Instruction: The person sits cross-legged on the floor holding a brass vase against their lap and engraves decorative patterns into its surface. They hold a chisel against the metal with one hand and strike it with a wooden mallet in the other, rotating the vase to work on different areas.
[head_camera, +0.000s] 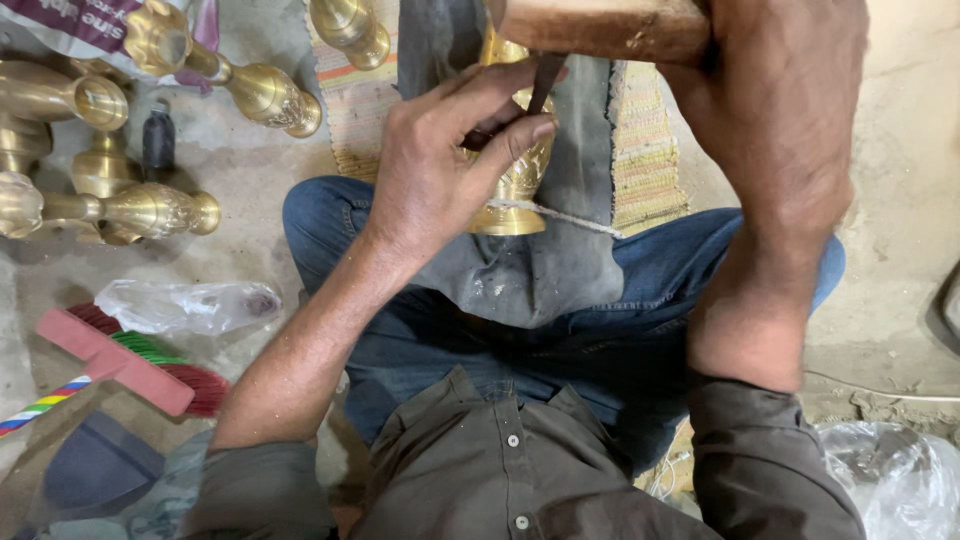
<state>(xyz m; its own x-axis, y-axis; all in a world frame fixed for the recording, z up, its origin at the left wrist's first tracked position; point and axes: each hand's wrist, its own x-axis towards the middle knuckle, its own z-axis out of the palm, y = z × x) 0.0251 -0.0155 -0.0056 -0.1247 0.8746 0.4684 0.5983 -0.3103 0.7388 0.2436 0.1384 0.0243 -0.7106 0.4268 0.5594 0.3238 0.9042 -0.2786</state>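
Observation:
A shiny brass vessel (515, 190) rests on a grey cloth (560, 250) laid over my jeans-clad lap, with a pale string across its base. My left hand (450, 160) pinches a thin dark metal chisel (545, 85) whose tip meets the brass surface. Above it, my right hand (785, 110) grips a wooden mallet (600, 28), its head held over the chisel's top. Most of the vessel is hidden behind my left hand.
Several brass vases (255, 90) and stands lie on the concrete floor at the left. A pink brush with red and green bristles (125, 362) and a clear plastic bag (190, 305) lie beside my left leg. A striped woven mat (640, 150) lies under the cloth.

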